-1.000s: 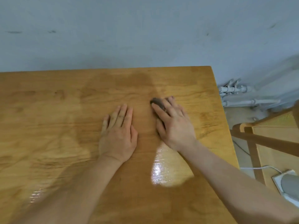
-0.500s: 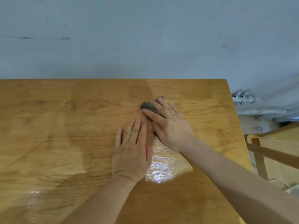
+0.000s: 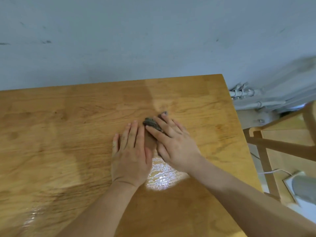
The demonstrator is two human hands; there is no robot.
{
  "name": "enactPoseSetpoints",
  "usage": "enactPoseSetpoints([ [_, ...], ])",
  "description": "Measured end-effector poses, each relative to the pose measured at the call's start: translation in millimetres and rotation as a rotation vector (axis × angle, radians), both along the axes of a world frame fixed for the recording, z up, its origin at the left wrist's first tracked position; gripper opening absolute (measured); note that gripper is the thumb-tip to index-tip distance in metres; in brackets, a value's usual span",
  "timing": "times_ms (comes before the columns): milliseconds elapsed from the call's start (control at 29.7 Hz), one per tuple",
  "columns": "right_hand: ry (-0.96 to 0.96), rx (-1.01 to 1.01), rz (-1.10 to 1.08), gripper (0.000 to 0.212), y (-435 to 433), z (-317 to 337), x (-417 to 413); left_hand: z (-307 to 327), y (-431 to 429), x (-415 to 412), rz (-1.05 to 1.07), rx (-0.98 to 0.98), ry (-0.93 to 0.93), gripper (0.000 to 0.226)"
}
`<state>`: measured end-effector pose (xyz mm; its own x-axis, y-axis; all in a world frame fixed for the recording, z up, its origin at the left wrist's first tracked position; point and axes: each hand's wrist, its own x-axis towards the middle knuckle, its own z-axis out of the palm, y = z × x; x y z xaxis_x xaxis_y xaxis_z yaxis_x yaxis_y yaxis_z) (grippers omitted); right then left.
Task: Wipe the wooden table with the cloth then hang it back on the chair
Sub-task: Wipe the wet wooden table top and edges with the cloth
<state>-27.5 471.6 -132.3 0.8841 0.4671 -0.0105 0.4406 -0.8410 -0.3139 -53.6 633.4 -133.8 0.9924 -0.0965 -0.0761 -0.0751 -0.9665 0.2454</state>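
Bench: wooden top, far edge against a pale grey wall. There is a streaky sheen near the lower left corner.

Left hand: palm down and flat on the bench at centre. Its grip is apart, fingers straight and close together, holding nothing.

Shiny patch: bright glare on the wood, between the two wrists.

Cloth: small, dark grey and bunched. It lies on the bench just beyond the left fingertips and is mostly hidden under the right hand.

Right hand: just beside the left hand. Its grip is apart, with spread, nearly straight fingers pressing the cloth down onto the bench.

Pipes: pale grey, low on the wall past the bench's right edge.

Chair: light wooden frame to the right of the bench, partly out of view.

Cable: thin and white, on the floor behind the chair frame.
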Motion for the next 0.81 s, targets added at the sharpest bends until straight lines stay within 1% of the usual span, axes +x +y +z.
enactPoseSetpoints([
  [34, -0.016, -0.020, 0.018, 0.049, -18, 1, 6, 0, 0, 1, -0.001, 0.000, 0.001, 0.060],
  [67, -0.044, -0.033, -0.017, 0.049, -35, 0, 21, 1, -1, 2, 0.001, -0.001, -0.003, 0.059],
  [101, -0.076, -0.032, -0.100, 0.049, -49, -1, 43, 2, -1, 2, 0.004, -0.002, -0.006, 0.058],
  [135, -0.093, -0.023, -0.234, 0.049, -59, -2, 69, 3, -1, 3, 0.007, -0.001, -0.009, 0.058],
  [202, -0.048, -0.008, -0.539, 0.052, -64, -2, 112, 3, -1, 4, 0.010, 0.007, -0.006, 0.058],
  [235, -0.027, -0.009, -0.642, 0.053, -56, -2, 120, 3, -2, 4, 0.012, 0.011, -0.001, 0.058],
  [269, -0.024, -0.011, -0.664, 0.053, -44, -4, 118, 2, -1, 5, 0.011, 0.016, 0.001, 0.058],
  [303, -0.052, -0.015, -0.607, 0.053, -32, -6, 106, 3, -1, 4, 0.011, 0.017, 0.002, 0.058],
  [370, -0.090, -0.016, -0.358, 0.051, -8, -6, 54, 3, -2, 4, 0.010, 0.019, 0.003, 0.058],
  [404, -0.061, -0.010, -0.248, 0.051, -3, -5, 21, 3, -3, 3, 0.009, 0.020, 0.002, 0.058],
  [505, -0.004, -0.018, -0.050, 0.048, -23, 2, -64, 3, -3, 0, 0.016, 0.018, 0.004, 0.057],
  [572, -0.024, -0.042, 0.029, 0.047, -56, 6, -64, 3, -4, 0, 0.003, 0.032, 0.007, 0.056],
  [605, -0.026, -0.047, 0.016, 0.047, -70, 6, -48, 3, -4, 1, -0.004, 0.045, 0.009, 0.056],
  [639, -0.029, -0.046, -0.042, 0.048, -79, 4, -23, 4, -4, 1, -0.005, 0.062, 0.010, 0.056],
  [740, -0.020, -0.038, -0.419, 0.051, -91, 3, 65, 9, -13, 2, 0.042, 0.075, 0.065, 0.058],
  [774, 0.000, -0.041, -0.528, 0.052, -90, 1, 89, 10, -22, 3, 0.071, 0.064, 0.083, 0.061],
  [807, 0.010, -0.042, -0.588, 0.054, -88, -1, 106, 10, -36, 3, 0.088, 0.046, 0.082, 0.062],
])
